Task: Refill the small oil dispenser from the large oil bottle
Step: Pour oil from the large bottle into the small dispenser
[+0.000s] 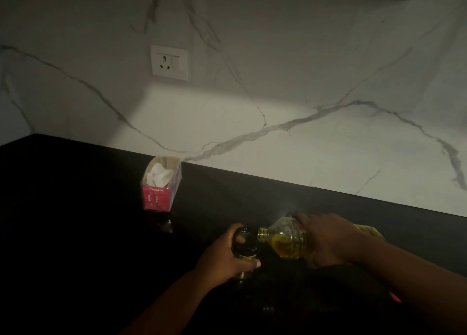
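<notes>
**Pour under way: bottle tipped at the dispenser's mouth**

Your left hand (222, 255) grips the small oil dispenser (245, 246) upright on the table (75, 233); your right hand (328, 238) holds the large oil bottle (290, 241) nearly level, neck touching its rim. Next, tilt gently; whether oil is flowing can't be told.

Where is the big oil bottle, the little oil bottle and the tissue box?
Big oil bottle (288, 242): head view, on its clear shoulder near the neck.
Little oil bottle (245, 241): head view, on its open mouth.
Tissue box (156, 198): head view, on its pink front face.
</notes>
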A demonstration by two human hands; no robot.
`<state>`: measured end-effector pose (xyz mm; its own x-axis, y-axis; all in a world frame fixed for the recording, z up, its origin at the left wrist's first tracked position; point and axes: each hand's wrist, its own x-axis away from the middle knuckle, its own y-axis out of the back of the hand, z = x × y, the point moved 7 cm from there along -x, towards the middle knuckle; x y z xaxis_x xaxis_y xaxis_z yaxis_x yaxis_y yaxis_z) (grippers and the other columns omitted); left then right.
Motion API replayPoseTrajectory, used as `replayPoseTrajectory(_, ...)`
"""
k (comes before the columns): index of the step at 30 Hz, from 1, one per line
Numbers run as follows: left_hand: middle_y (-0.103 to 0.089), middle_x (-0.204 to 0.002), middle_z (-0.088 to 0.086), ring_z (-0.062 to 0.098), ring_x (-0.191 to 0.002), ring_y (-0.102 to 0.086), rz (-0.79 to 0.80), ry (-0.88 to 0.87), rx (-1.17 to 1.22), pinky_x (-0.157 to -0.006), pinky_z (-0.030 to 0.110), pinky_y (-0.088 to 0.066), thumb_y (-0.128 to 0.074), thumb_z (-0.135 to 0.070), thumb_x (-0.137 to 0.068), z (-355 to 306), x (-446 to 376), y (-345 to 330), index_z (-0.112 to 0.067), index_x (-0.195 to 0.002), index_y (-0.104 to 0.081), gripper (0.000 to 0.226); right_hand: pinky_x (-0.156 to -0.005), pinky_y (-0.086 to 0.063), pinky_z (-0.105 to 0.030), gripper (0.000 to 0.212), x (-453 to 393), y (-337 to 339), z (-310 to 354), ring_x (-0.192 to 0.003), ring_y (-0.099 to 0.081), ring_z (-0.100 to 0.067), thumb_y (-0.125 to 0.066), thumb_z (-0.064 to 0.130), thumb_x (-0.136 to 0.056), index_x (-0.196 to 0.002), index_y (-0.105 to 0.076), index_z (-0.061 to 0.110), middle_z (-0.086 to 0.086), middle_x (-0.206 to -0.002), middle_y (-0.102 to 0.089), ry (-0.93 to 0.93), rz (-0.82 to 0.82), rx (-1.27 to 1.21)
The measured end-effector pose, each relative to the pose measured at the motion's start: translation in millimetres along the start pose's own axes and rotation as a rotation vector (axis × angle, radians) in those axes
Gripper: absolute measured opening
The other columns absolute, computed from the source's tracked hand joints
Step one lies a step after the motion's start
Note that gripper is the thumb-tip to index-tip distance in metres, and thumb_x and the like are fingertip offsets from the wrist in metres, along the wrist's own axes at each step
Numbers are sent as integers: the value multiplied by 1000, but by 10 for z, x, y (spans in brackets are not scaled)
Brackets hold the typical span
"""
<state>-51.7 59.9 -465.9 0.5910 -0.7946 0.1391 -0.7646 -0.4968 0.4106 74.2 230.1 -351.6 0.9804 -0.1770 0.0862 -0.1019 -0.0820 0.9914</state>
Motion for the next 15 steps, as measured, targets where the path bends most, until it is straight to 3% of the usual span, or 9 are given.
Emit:
replayPoseTrajectory(8,-58,-109,-28,2,-114,-57,27,-21,-86,-103,36,-48,-88,-53,-58,-69,17,25,-68,-107,-30,77,-79,-37,-23,90,-6,41,24,-94,-57,-9,-63,67,-58,-136,-35,30,9,-113,-61,7,31,-13)
replayPoseTrajectory(12,-54,-125,-19,7,-117,-53,36,-34,-82,-98,34,-46,-83,-70,-49,-153,26,61,-61,-133,-21,105,-79,-37,-22,91,-9,43,20,-96,-58,-10,-62,67,-56,-135,-36,30,9,-113,-61,1,32,-10)
replayPoseTrajectory(15,-58,-120,-19,4,-111,-57,12,-58,-87,-98,38,-51,-77,-76,-52,-222,19,81,-56,-126,-39,86,-80,-41,-24,90,-13,55,20,-97,-59,-11,-61,68,-54,-133,-36,31,9,-112,-61,0,23,15)
